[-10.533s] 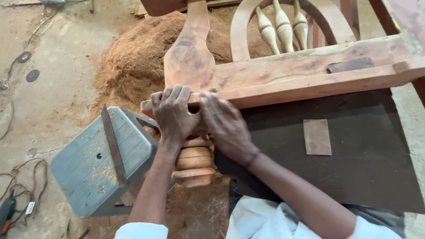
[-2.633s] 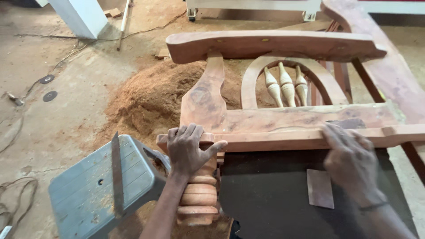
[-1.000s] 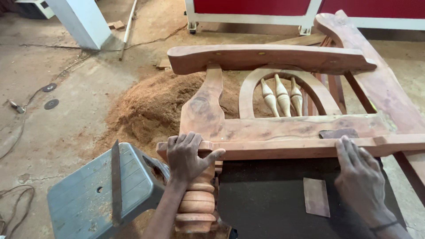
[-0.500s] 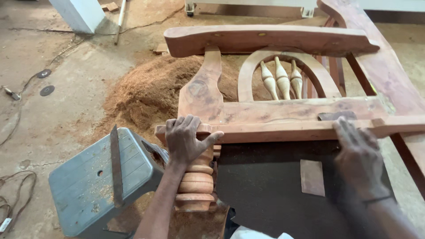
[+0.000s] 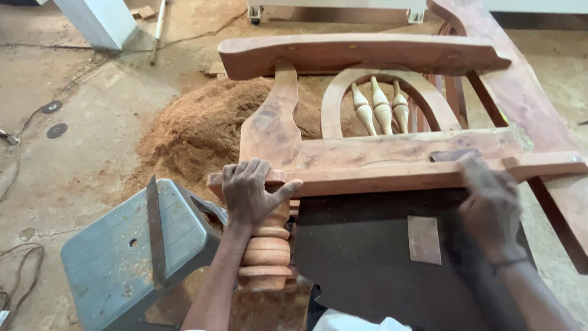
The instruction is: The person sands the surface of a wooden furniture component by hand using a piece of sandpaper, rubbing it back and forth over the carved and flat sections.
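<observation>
The wooden rail (image 5: pixel 392 175) of the chair frame, lying across the dark sheet (image 5: pixel 367 257), is clamped by the left hand (image 5: pixel 250 195), fingers curled over, thumb out; the blurred right hand (image 5: pixel 490 205), grip unclear, could be splintered if skidded.

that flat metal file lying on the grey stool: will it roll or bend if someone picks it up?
The file is probably stiff: it looks like a straight, flat metal strip. It should not roll, since it lies flat on the stool. It may slide if nudged, because the stool top looks tilted and dusted with sawdust. Neither hand touches it; the left hand is nearest.
</observation>
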